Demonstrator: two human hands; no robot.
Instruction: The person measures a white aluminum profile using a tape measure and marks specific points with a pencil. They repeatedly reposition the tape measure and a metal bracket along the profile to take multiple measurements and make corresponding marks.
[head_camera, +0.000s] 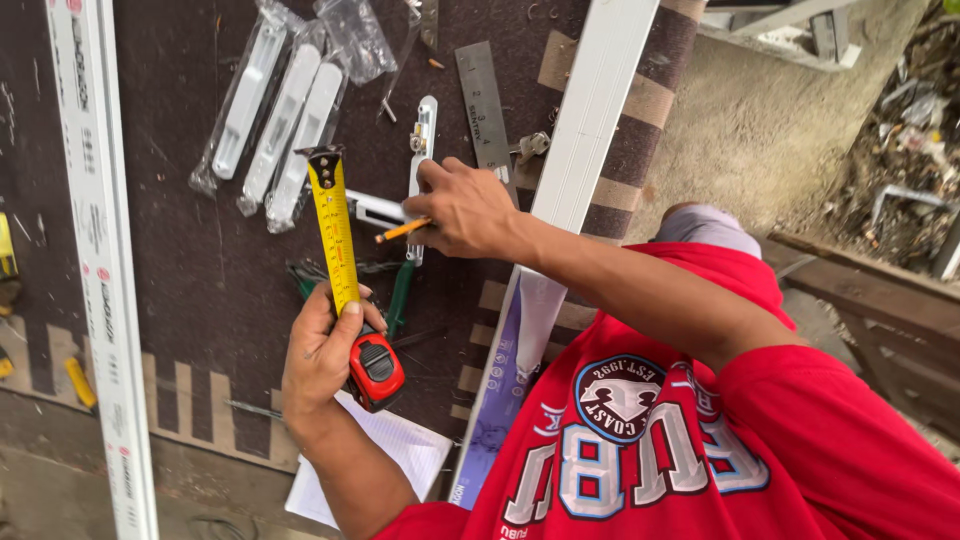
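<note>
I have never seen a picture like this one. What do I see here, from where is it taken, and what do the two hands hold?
This is one picture from a camera worn on a person's head, looking down at their own bare hands. The left hand holds a red tape measure with its yellow blade pulled out. The right hand holds an orange pencil and touches a white metal fitting. On the dark board lie bagged white handles, a steel ruler, green-handled pliers and long white profiles.

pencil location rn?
Head view, centre: the orange pencil is held in the right hand, tip pointing left, just right of the extended yellow tape measure that the left hand holds, over the dark worktable.
</note>
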